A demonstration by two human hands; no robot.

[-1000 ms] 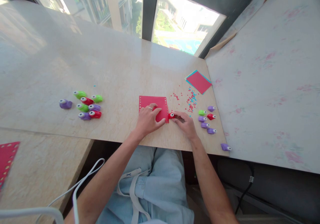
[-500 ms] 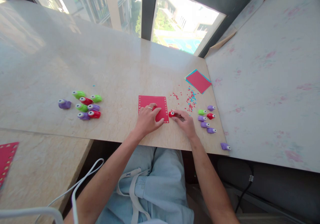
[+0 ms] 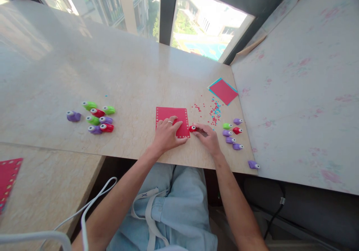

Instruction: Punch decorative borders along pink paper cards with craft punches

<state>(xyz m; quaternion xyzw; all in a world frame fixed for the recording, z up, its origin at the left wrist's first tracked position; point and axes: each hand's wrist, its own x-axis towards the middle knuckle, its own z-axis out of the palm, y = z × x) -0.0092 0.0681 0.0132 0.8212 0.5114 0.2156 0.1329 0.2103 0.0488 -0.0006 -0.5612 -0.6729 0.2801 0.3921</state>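
A red paper sheet (image 3: 171, 112) lies on the table in front of me, with small punched holes along its left, right and bottom edges. Across its lower middle rests my left hand (image 3: 169, 131), fingers spread, a ring on one finger and the thumb by the bottom edge. My right hand (image 3: 206, 136) grips a small red craft punch (image 3: 192, 128) between thumb and fingers, right at the sheet's right edge. Whether the paper sits inside the punch's slot I cannot tell. Red and blue punched-out bits (image 3: 215, 112) are scattered beyond the right hand.
Several purple, green and red punches (image 3: 230, 140) stand at the right; another group (image 3: 98, 112) stands at the left. A stack of red and blue paper (image 3: 223, 91) lies near the papered wall (image 3: 303, 94). Another punched red sheet (image 3: 9, 176) and a white cable (image 3: 95, 202) are lower left.
My left thumb has moved slightly right and down, toward the sheet's bottom edge. The right hand and red punch stay at the right edge. The view has shifted a little.
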